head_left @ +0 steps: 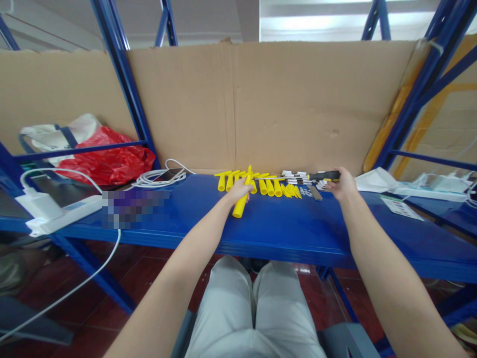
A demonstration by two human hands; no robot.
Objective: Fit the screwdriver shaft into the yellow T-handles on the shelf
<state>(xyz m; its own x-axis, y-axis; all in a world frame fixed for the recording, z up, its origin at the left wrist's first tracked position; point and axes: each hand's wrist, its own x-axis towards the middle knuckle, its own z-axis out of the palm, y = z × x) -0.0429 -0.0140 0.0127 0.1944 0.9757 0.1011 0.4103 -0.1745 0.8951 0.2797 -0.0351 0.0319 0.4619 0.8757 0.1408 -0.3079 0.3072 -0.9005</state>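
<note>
My left hand (pixel 239 190) is closed round a yellow plastic tube (pixel 239 206), held tilted above the blue shelf (pixel 208 219). Behind it a row of several more yellow tubes (pixel 261 184) lies against the cardboard back. My right hand (pixel 343 185) grips the black and yellow handle of a screwdriver (pixel 322 175), whose metal shaft points left over the row of tubes. Small black and white pieces (pixel 296 175) and a small metal blade (pixel 315 192) lie beside the screwdriver.
A cardboard sheet (pixel 268 104) backs the shelf between blue uprights. At left are a white cable coil (pixel 160 176), a power strip with a charger (pixel 52 211) and a red bag (pixel 108 161). At right lie a white face mask (pixel 374 180) and a second power strip (pixel 428 188).
</note>
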